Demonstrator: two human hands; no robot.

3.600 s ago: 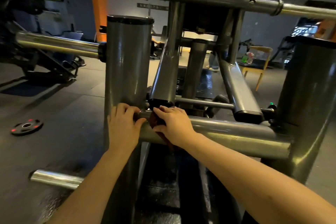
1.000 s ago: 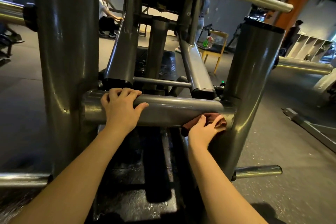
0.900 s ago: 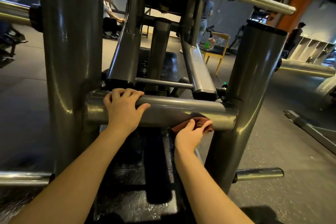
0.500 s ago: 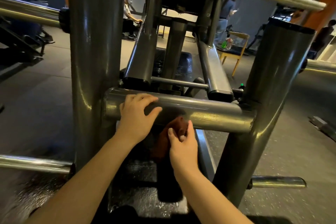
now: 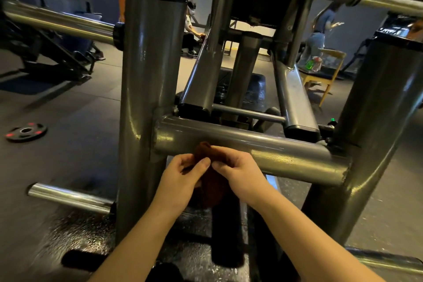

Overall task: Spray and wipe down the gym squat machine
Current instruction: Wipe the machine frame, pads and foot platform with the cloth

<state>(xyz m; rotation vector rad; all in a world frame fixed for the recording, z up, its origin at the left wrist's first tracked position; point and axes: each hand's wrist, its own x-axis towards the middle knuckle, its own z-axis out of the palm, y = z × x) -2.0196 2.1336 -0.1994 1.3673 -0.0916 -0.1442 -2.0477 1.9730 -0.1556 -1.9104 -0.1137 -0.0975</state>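
Observation:
The grey steel squat machine fills the view, with a horizontal crossbar (image 5: 286,151) joining a left upright post (image 5: 148,71) and a right upright post (image 5: 375,121). A dark brown cloth (image 5: 212,181) hangs just in front of and below the crossbar's left half. My left hand (image 5: 183,178) pinches the cloth from the left. From the right, my right hand (image 5: 240,171) pinches it too. Both hands are off the bar. No spray bottle is in my hands.
A weight plate (image 5: 25,131) lies on the floor at left. Chrome weight pegs (image 5: 68,197) stick out low on both sides and a chrome bar (image 5: 59,22) juts left at chest height. A yellow chair (image 5: 325,68) with bottles stands behind. Two people are in the background.
My left hand has left the crossbar and joined the right hand on the cloth. The cloth came off the bar's right end and moved left, and now hangs between both hands.

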